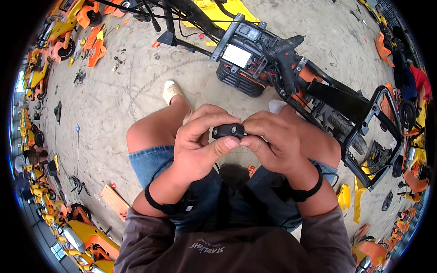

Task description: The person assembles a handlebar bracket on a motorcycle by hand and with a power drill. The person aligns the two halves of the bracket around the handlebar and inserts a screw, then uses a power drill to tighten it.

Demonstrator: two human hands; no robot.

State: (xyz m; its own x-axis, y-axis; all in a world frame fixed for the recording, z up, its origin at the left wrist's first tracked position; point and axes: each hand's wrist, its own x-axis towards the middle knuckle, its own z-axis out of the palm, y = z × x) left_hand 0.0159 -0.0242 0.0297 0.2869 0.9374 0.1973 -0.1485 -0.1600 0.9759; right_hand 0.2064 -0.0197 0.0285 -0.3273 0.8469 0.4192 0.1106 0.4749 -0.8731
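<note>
In the head view a small black part point(226, 131) with two silver round fittings is held over my lap. My left hand point(200, 141) grips it between thumb and fingers from the left. My right hand point(271, 141) pinches at its right end, where a small light metal bit shows. Beyond my hands a partly stripped black vehicle frame point(366, 109) stretches from top centre to the right, with a battery or control box point(246, 36) and wiring. A black cordless drill point(287, 54) lies on that frame.
Orange and yellow scooters point(63, 218) line both sides. Loose panels lie on the concrete floor point(104, 136), including an orange board point(114, 200) at left and yellow pieces point(343, 195) at right. A person in red point(421, 82) is at the far right.
</note>
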